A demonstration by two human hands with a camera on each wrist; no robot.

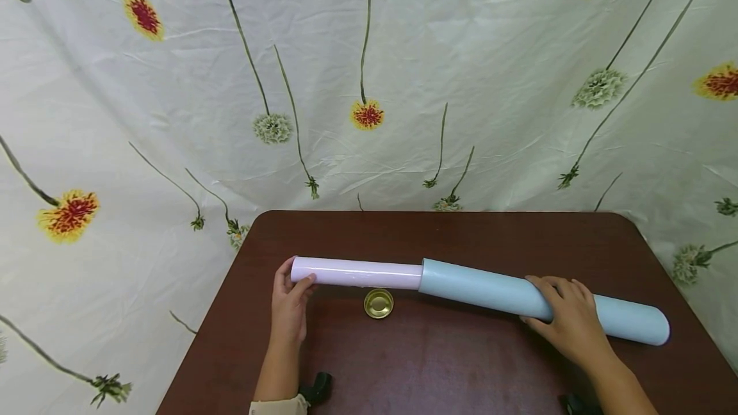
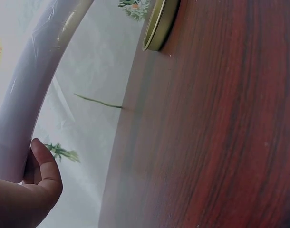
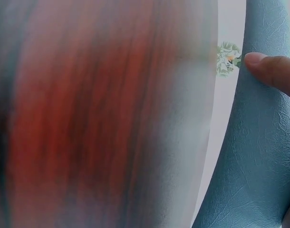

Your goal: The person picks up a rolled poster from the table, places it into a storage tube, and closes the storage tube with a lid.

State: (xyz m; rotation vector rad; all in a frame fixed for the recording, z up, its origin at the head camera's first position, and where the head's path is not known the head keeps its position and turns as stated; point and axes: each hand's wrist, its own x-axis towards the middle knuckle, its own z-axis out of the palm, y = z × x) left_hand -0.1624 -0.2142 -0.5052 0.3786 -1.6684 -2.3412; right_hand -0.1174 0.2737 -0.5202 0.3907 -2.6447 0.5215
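Note:
A glossy lavender tube (image 1: 357, 273) runs from the left into the open end of a wider light blue tube (image 1: 478, 285). My left hand (image 1: 291, 306) holds the lavender tube near its outer end, thumb in front and fingers behind. Over the middle of the blue tube my right hand (image 1: 567, 322) is wrapped, its thumb on the near side. Close up in the right wrist view, the blue tube (image 3: 259, 156) has a creased, leathery surface, and my right thumb lies against it. How deep the lavender tube reaches inside is hidden.
Just below the lavender tube, a small round gold dish (image 1: 378, 303) stands on the dark reddish-brown table (image 1: 438, 364). A white cloth printed with flowers (image 1: 490, 82) hangs behind the table. Black wrist gear (image 1: 317, 388) shows beside the left forearm.

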